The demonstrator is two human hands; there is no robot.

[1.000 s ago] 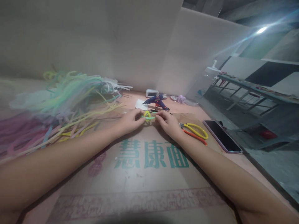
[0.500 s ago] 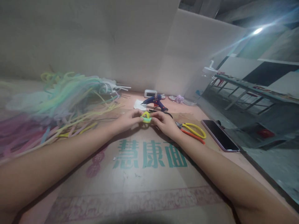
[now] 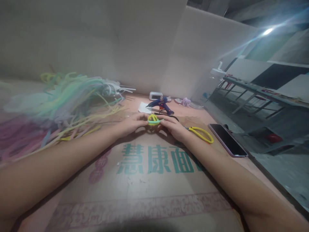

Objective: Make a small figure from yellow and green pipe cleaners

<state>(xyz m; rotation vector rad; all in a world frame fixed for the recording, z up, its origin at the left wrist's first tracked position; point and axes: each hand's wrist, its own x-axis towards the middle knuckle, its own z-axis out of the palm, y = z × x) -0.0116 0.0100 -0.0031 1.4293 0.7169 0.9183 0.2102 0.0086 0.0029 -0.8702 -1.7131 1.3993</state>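
Over the cardboard sheet (image 3: 149, 183), my left hand (image 3: 132, 124) and my right hand (image 3: 173, 128) meet at a small looped yellow piece (image 3: 152, 117), which looks like bent pipe cleaner. Across its lower front runs a light green strip (image 3: 154, 122). The left thumb and fingers pinch the left end of this piece. At the other end, my right fingertips close on the green strip. Just right of my right wrist lie pliers with a yellow handle (image 3: 204, 135); the wrist and forearm cover part of them.
Behind the hands lies a blue glue gun (image 3: 160, 104) by a white paper (image 3: 143, 108). A small white clock-like device (image 3: 155, 96) stands at the wall. Loose pipe cleaners (image 3: 77, 93) pile up at left. A phone (image 3: 228, 140) lies near the table's right edge.
The yellow piece has turned, and more of its loops show. The green strip now sticks out toward my right fingers. My right forearm has shifted and hides the pliers' orange handle.
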